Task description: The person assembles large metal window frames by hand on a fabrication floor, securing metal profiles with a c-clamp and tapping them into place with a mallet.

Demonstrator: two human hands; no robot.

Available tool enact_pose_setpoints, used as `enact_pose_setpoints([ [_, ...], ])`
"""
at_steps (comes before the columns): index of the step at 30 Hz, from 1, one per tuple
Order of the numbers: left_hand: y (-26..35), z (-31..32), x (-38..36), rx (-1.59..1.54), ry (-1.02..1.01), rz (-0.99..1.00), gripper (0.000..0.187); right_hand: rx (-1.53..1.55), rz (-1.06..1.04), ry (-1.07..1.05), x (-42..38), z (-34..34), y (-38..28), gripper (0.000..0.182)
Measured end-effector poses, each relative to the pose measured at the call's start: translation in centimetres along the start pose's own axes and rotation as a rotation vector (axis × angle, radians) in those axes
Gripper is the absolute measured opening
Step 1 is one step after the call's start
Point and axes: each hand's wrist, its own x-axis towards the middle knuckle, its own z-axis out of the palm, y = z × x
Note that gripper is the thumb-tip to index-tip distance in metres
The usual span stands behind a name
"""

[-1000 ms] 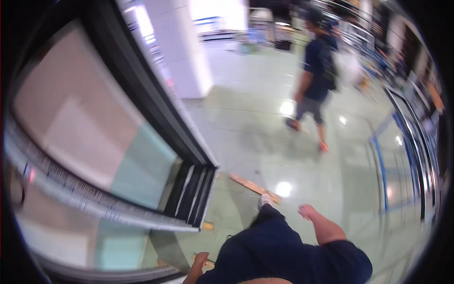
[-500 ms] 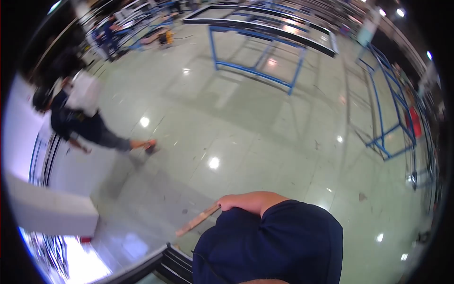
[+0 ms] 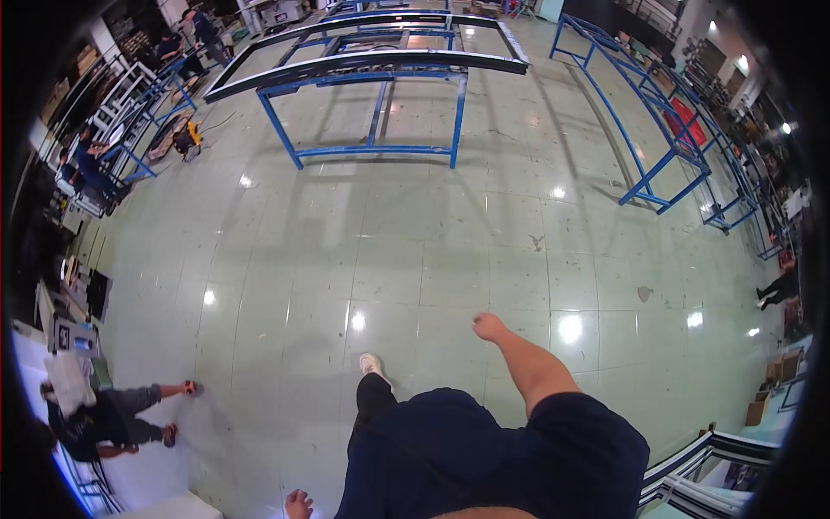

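My right hand [image 3: 488, 327] is stretched out ahead of my body over the tiled floor [image 3: 450, 277]. Its fingers are curled in, and nothing shows in or around them. Low in the view, my left hand [image 3: 298, 504] is partly cut off by the bottom edge. Its fingers look loosely bent and slightly apart, with no object visible there. Neither hand touches anything that I can see. One white shoe [image 3: 372, 363] of mine is forward on the floor.
Ahead, a large dark frame [image 3: 372, 60] lies on a blue metal stand [image 3: 372, 150]. More blue stands [image 3: 666, 177] line the right side. A person [image 3: 112, 419] walks at lower left, and others [image 3: 91, 164] are farther back. Metal profiles [image 3: 709, 450] stand at lower right.
My view has swung, so the blue stand sits farther left and the walking person lower. The wooden strip seen in my right hand is out of sight; that arm now reaches forward.
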Motion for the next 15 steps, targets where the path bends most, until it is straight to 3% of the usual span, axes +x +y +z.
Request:
enact_pose_setpoints([
  [3,9.3,-0.1,4.9,0.113,-0.005,-0.038,0.027,-0.025,0.169,-0.010,-2.6,2.4,6.1,0.028],
  [4,12.4,1.3,6.9,0.345,-0.060,0.091,0.027,-0.067,0.158,0.075,-4.1,4.2,8.1,0.027],
  [5,15.6,2.8,8.9,0.578,-0.115,0.223,0.029,-0.031,0.344,-0.130,-5.5,4.6,8.8,0.023],
  [7,24.1,8.8,14.1,0.728,-0.108,-0.020,0.033,0.491,1.011,-0.264,-8.0,4.5,6.9,0.019],
  [8,29.0,12.7,16.9,1.011,-0.209,0.012,0.037,0.624,0.994,-0.216,-8.3,3.7,5.1,0.020],
  [10,37.4,21.0,24.3,1.620,-0.493,0.556,0.045,0.754,0.988,-0.171,-8.7,0.9,-1.2,0.023],
  [12,47.9,32.2,25.7,1.552,-0.473,0.670,0.043,0.954,0.809,0.107,-8.2,0.3,-4.0,0.033],
  [13,52.3,37.5,27.5,1.573,-0.475,0.958,0.044,0.962,0.812,0.106,-7.5,0.5,-4.5,0.033],
  [15,62.7,49.4,20.0,1.177,-0.426,0.933,0.044,1.012,0.794,0.107,-6.5,2.4,-4.5,0.033],
])
